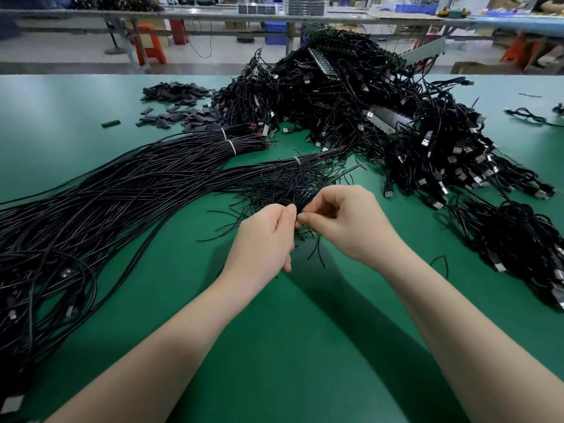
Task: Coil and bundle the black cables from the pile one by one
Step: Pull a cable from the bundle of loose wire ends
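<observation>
My left hand (pixel 264 239) and my right hand (pixel 345 222) meet at the middle of the green table (pixel 290 346), fingers curled, both pinching a thin black tie wire (pixel 317 250) whose loose ends hang below them. Just beyond the hands lies a heap of thin black tie wires (pixel 287 184). Long black cables (pixel 106 190), tied in bunches with white ties (pixel 232 146), stretch from the left edge toward the middle. A big tangled pile of black USB cables (pixel 366 108) rises at the back right. What my fingers enclose is partly hidden.
Small black sleeve pieces (pixel 180 105) are scattered at the back left. Coiled cable bundles (pixel 518 239) lie at the right. A lone cable (pixel 531 116) sits at the far right edge. Benches and orange stools (pixel 149 45) stand beyond the table.
</observation>
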`<state>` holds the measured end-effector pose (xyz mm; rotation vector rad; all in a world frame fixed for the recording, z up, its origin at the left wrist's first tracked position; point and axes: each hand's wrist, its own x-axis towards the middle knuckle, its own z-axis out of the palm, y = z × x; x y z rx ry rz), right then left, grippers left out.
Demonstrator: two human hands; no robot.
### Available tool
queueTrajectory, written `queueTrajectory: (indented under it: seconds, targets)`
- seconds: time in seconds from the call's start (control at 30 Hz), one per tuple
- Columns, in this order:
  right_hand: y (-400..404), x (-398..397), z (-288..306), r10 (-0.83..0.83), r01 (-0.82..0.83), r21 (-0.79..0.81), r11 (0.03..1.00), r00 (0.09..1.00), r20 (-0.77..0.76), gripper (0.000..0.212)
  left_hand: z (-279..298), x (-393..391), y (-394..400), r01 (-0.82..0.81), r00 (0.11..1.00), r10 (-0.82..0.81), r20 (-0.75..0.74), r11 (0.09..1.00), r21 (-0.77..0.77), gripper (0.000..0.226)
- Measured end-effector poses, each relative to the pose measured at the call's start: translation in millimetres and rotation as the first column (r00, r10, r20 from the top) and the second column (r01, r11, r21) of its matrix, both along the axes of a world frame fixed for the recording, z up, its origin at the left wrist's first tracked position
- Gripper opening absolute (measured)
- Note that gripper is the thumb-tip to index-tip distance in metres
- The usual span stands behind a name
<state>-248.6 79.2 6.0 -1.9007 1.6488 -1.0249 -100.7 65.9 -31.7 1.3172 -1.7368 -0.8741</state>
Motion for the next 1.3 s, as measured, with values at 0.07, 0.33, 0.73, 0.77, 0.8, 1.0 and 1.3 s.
queueTrajectory:
  seconds: [0.07, 0.33, 0.73, 0.77, 0.8, 1.0, 1.3]
  targets:
    - [1.1, -1.6, 3.3, 0.007, -0.007, 0.007, 1.0, 0.999, -0.043, 0.013, 0.4, -1.2, 1.4, 0.001, 1.0, 0.0, 0.013, 1.0, -0.021, 0.038]
    - [1.0, 5.6, 3.3, 0.045, -0.204, -0.272, 0.941, 0.868, -0.495, 0.011, 12.2, -4.7, -1.7, 0.121, 0.941, 0.054, -0.335, 0.869, 0.479, 0.037]
    - [-5.2, 0.6, -18.1, 0.084, -0.023, -0.22, 0.975, 0.958, 0.273, 0.013, -10.7, -3.4, 1.9, 0.093, 0.841, -0.037, -0.54, 0.993, 0.076, 0.035]
    - [-5.4, 2.5, -18.1, 0.06, -0.051, -0.031, 0.998, 0.887, 0.457, 0.009, -13.4, -2.1, 1.3, 0.055, 0.861, -0.051, -0.506, 0.998, -0.007, 0.034]
    - [-4.7, 4.1, -17.9, 0.022, -0.102, 0.111, 0.989, 0.827, 0.561, 0.006, -15.3, -1.2, 0.9, 0.028, 0.877, -0.055, -0.477, 0.998, -0.065, 0.033]
    - [-0.3, 5.4, -16.3, -0.052, -0.374, 0.397, 0.838, 0.67, 0.74, 0.013, -23.1, -1.4, 2.1, 0.042, 0.915, -0.097, -0.391, 0.988, -0.146, 0.032]
    - [-3.8, -1.4, -14.8, -0.039, -0.275, 0.327, 0.904, 0.709, 0.704, 0.01, -25.0, -1.7, -0.1, 0.096, 0.903, -0.134, -0.408, 0.989, -0.111, 0.033]
